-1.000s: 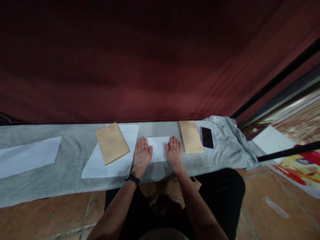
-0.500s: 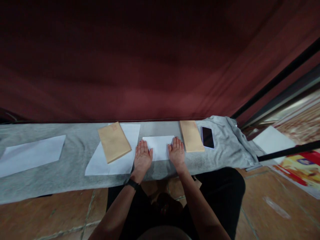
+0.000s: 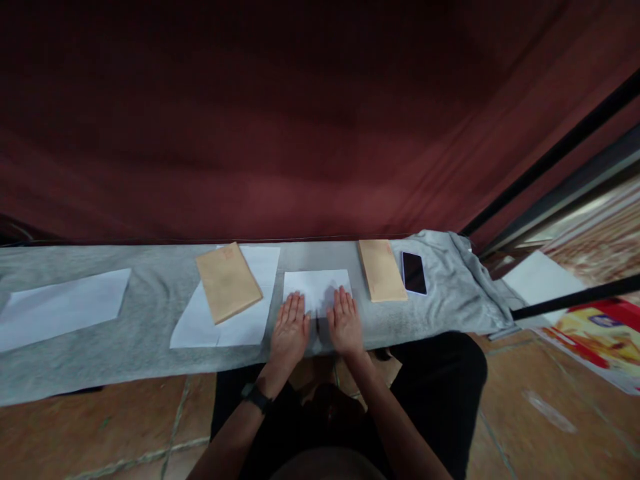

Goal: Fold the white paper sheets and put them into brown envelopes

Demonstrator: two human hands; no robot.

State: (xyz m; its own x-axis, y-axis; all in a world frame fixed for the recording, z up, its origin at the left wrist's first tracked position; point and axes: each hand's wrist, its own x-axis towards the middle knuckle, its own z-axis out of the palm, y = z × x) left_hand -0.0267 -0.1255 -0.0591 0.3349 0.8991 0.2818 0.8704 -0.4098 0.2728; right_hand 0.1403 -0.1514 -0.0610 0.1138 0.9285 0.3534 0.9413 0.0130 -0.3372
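Note:
A white sheet of paper point(image 3: 318, 283), apparently folded, lies flat in front of me on a grey cloth. My left hand point(image 3: 291, 330) rests over its near left part, fingers stretched out and palm down. Over the near right part lies my right hand point(image 3: 345, 325), flat as well, with the thumb pointing inward. Both hands hide the paper's near corners. To the left, a brown envelope point(image 3: 229, 283) sits aslant on larger white paper point(image 3: 193, 328). Another brown envelope point(image 3: 383, 270) is right of my right hand.
A phone point(image 3: 414, 273) lies beside the right envelope. Another white sheet point(image 3: 65, 307) is at the far left of the grey cloth point(image 3: 150, 293). A dark red curtain point(image 3: 300, 167) hangs behind. Black bars point(image 3: 575, 303) and a colourful printed package point(image 3: 607, 337) are at the right.
Both hands have slid from the paper's side edges toward me and slightly inward, uncovering its far part. The envelopes and phone stay in place.

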